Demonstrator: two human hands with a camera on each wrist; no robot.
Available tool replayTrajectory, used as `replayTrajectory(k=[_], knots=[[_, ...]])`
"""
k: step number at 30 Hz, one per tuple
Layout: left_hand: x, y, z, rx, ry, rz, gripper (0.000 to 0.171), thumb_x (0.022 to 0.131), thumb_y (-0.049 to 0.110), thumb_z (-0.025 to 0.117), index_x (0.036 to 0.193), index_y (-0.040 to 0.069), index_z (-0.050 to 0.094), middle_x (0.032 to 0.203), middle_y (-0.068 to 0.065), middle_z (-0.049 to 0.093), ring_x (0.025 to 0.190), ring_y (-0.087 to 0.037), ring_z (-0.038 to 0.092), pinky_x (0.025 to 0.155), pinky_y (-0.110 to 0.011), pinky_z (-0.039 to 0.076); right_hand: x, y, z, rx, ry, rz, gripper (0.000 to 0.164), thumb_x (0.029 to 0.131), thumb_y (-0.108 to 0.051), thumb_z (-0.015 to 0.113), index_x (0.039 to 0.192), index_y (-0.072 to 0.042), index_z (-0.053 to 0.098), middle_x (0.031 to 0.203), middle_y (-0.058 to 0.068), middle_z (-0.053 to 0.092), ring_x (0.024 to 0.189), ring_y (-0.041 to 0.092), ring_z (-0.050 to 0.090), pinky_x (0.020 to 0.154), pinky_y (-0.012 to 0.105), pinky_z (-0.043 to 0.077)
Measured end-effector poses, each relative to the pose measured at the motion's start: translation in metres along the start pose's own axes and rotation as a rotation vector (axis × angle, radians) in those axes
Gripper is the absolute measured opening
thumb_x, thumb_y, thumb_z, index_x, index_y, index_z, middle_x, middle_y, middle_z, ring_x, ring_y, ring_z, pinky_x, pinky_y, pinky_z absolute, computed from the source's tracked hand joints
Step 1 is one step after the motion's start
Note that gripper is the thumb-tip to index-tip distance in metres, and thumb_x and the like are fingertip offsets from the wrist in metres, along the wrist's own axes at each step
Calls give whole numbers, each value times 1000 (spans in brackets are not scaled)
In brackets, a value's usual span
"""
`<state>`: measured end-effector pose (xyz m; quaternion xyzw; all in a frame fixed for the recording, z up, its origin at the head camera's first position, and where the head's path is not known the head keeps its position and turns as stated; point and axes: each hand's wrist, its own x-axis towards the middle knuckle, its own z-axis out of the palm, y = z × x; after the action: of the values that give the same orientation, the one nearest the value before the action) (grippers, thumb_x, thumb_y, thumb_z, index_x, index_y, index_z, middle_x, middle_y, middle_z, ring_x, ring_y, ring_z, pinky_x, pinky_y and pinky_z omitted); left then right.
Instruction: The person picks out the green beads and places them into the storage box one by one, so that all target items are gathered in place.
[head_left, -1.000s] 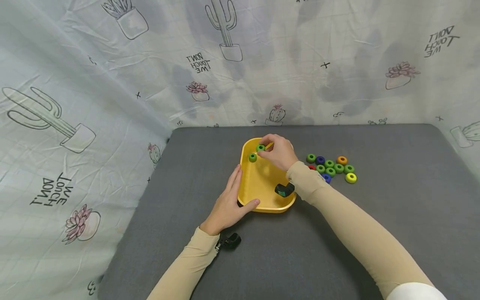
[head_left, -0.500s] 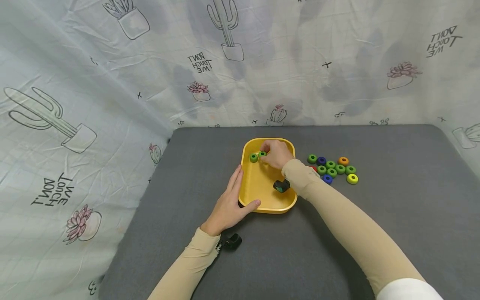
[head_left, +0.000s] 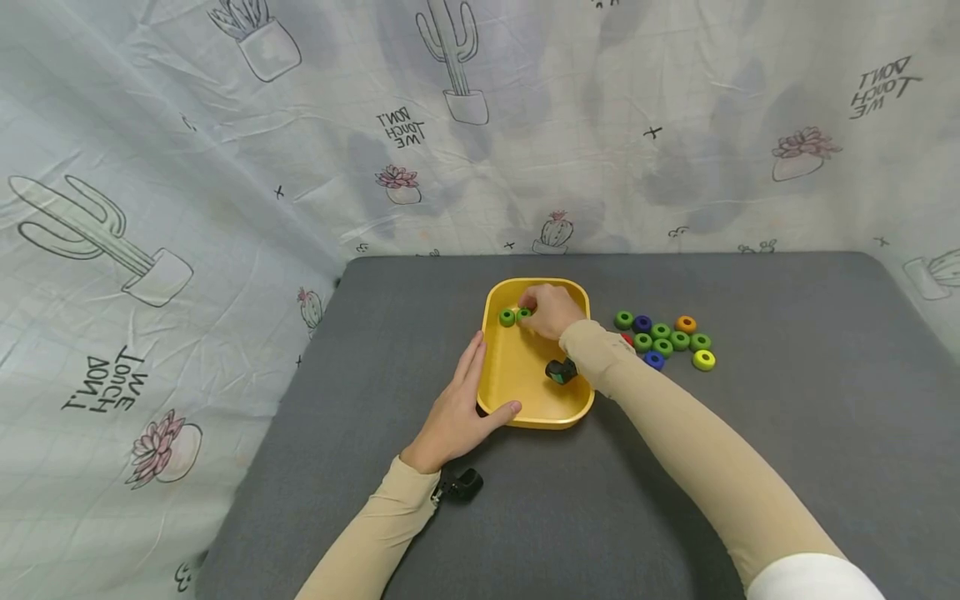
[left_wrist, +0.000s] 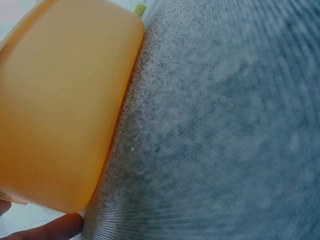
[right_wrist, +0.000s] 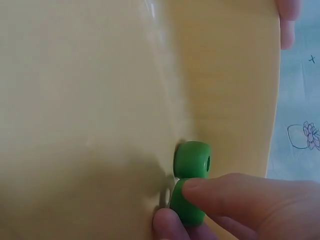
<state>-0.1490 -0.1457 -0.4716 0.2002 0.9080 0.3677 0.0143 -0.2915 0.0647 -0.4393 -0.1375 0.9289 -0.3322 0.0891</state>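
Thumb and fingertips of the right hand [head_left: 552, 311] pinch a green bead [right_wrist: 185, 207] by its sides, likely so its hole faces up; just left of them, seemingly touching it, a second green bead [right_wrist: 191, 160]. Wrist slants in from the right. Farther left, the left hand [head_left: 457, 414], fingers straight, thumb spread, probably steadies the yellow tray [head_left: 517, 383].
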Motion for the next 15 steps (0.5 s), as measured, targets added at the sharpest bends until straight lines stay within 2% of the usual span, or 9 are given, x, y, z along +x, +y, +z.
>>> replayTrajectory(k=[4,15], knots=[[0,0,0,1,3,-1,105,96,61,65,169,13,6,177,8,-2,160,-22,23,121,-55,35,1,0,2,1,-3,12,27,96,-11,75,122,-3,72,122,15,72,115,30,66,102,43,54],[1,0,1,4,-1,-17,106,96,62,65,169,14,6,177,11,-2,160,-21,23,122,-55,35,-3,-1,-1,3,9,4,29,96,-10,75,124,-3,71,123,17,71,115,32,65,103,44,54]])
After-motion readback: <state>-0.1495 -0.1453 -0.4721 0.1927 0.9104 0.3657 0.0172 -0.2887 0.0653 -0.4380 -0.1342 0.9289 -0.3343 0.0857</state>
